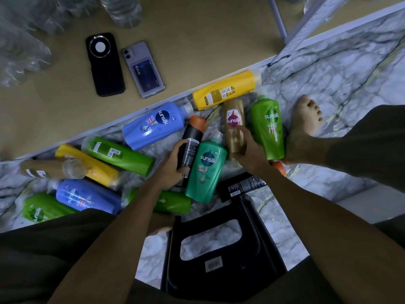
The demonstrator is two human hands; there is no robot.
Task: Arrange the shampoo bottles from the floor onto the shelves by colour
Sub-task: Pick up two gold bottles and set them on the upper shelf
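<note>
Several shampoo bottles lie scattered on the marble floor [341, 69] below the shelf board [197, 40]. My left hand [173, 165] grips a black bottle with an orange cap [192, 141]. My right hand [252, 150] holds a gold-brown bottle [234, 126]. Between them lies a teal bottle [207, 170]. A bright green bottle [268, 128] lies right of the gold one. A blue bottle [153, 126] and a yellow bottle [223, 91] lie along the shelf edge. Further left lie yellow [87, 163], green [122, 154], blue [87, 198] and green [41, 209] bottles.
Two phones, one black [105, 64] and one grey [142, 69], lie on the shelf board beside clear plastic water bottles [19, 51]. A black plastic stool [219, 253] stands under me. My bare foot [306, 115] rests on the floor at right. Another black bottle [241, 186] lies by the stool.
</note>
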